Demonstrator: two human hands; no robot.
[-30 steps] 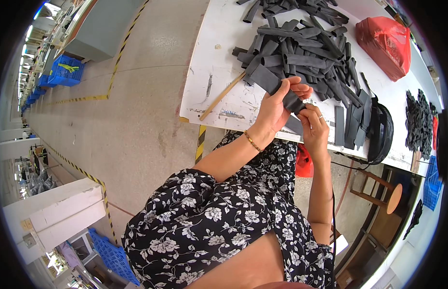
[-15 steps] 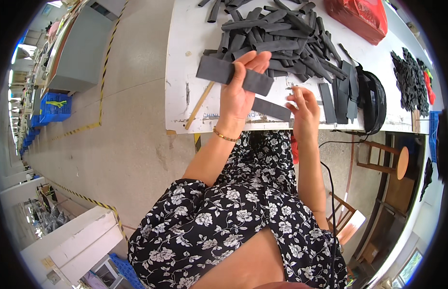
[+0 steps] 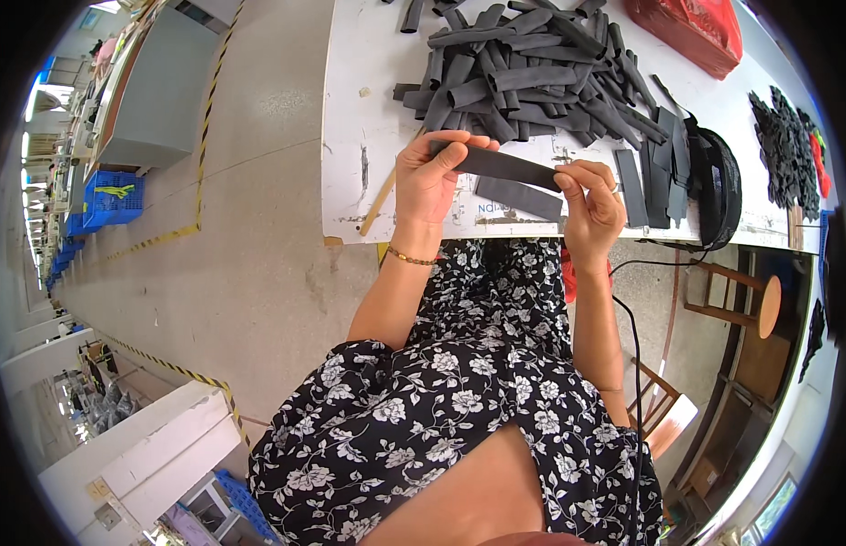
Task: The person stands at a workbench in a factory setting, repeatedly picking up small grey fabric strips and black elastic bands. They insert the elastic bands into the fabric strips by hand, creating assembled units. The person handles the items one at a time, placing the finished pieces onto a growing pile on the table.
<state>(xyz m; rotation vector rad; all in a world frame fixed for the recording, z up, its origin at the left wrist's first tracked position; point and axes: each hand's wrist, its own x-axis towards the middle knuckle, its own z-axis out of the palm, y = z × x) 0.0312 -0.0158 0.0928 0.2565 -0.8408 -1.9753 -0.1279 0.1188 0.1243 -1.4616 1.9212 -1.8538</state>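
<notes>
A dark grey fabric strip stretches between my two hands above the front edge of the white table. My left hand pinches its left end, thumb on top. At the other end, my right hand grips it between thumb and fingers. Beneath the held piece, a second flat strip lies on the table. Just beyond my hands is a large heap of dark rolled fabric tubes. Several flat dark strips lie to the right of my right hand.
A black mesh-sided bag stands at the table's right front, with a black cable running from near it. Farther off are a red plastic bag and another dark pile. A wooden stick lies left; wooden stools stand right.
My right hand has come up and taken the strip's right end. My left hand has shifted left and turned, and the strip now appears narrower between both hands.
</notes>
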